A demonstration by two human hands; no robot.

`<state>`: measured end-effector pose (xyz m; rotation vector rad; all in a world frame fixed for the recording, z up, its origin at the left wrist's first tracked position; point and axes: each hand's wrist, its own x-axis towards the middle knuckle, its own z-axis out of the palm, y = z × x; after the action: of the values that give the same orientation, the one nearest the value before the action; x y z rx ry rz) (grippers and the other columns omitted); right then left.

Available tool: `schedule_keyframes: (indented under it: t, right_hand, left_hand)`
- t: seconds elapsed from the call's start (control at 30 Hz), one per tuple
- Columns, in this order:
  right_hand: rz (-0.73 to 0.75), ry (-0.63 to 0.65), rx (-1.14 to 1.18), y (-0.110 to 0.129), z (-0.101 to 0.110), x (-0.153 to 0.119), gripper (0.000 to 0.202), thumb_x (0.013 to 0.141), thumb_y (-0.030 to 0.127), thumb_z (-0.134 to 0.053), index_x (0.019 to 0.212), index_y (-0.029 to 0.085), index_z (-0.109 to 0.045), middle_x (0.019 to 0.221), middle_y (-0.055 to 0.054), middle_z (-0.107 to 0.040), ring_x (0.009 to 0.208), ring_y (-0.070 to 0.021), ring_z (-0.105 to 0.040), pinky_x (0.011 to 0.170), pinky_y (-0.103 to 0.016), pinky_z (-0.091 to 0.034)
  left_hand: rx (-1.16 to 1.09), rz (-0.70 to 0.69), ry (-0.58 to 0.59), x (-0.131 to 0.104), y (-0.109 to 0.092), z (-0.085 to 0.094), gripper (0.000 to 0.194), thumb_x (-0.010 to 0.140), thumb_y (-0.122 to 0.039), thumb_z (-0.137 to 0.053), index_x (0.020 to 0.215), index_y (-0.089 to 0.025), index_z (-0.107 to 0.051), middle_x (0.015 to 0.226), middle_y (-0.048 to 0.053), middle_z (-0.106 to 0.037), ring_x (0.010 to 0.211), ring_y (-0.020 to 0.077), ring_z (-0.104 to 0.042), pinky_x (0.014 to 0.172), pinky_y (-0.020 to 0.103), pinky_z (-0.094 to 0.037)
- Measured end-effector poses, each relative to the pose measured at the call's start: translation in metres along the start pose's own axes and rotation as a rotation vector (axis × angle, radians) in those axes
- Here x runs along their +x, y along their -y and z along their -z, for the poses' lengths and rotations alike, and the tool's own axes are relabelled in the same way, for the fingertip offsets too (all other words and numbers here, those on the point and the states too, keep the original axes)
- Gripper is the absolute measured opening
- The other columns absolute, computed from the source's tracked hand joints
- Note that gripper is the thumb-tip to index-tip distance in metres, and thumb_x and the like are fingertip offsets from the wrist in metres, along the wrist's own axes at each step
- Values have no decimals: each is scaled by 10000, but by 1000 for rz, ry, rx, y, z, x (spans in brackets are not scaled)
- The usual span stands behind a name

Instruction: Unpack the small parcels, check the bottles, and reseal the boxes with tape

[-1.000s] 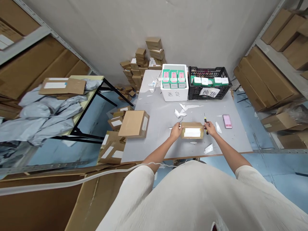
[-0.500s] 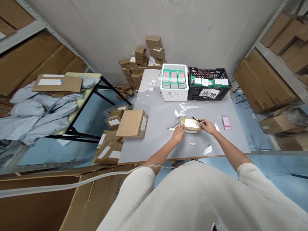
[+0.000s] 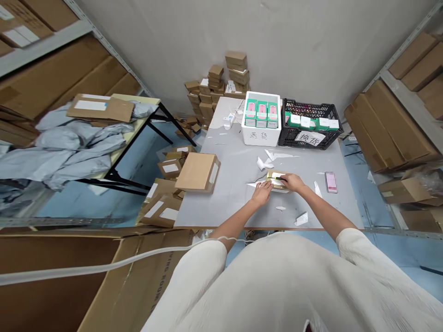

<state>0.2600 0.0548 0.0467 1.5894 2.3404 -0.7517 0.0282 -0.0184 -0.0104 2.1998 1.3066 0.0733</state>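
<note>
1. Left hand (image 3: 262, 192) lies against the small box (image 3: 276, 182)'s near left side; cannot tell whether its fingers pinch.
2. Right hand (image 3: 292, 182), curled, clasps a knife (image 3: 278, 178) over the box.
3. Box sits on the table (image 3: 233, 177), back from its front edge; a wide gap separates it from the carton (image 3: 196, 171).

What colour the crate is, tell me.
The crate is black; it shows best in the head view.

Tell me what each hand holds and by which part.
The right hand holds the cutter by its handle. The left hand touches the small box at its near left corner; whether it grips is unclear.
</note>
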Motion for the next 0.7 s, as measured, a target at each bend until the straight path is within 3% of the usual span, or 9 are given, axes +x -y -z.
schedule_keyframes:
  t: [0.2,0.4,0.7]
  right_hand:
    - [-31,9,-53,5,-1,2,346,1106,313,-509,1321,263,-775,1279,-124,-781,1153,-297,-708,894,-326,-498]
    - [-42,46,-122,7,5,7,339,1104,322,-526,1313,261,-785,1268,-151,-776,1158,-305,-717,940,-352,-511]
    - [-41,87,-148,-3,11,15,328,1094,368,-569,1247,245,-832,1249,-183,-787,1150,-341,-738,970,-404,-527]
  left_hand:
    - [-35,-5,-11,3,2,-5,822,869,-96,-583,1664,-275,-478,1757,131,-455,1619,338,-406,1302,578,-293]
    - [-17,-27,-22,5,4,-7,744,893,-92,-567,1620,-244,-518,1743,143,-469,1615,329,-417,1289,550,-308]
    - [4,6,-1,5,3,-4,789,891,-91,-567,1658,-244,-465,1757,128,-457,1608,322,-416,1274,520,-330]
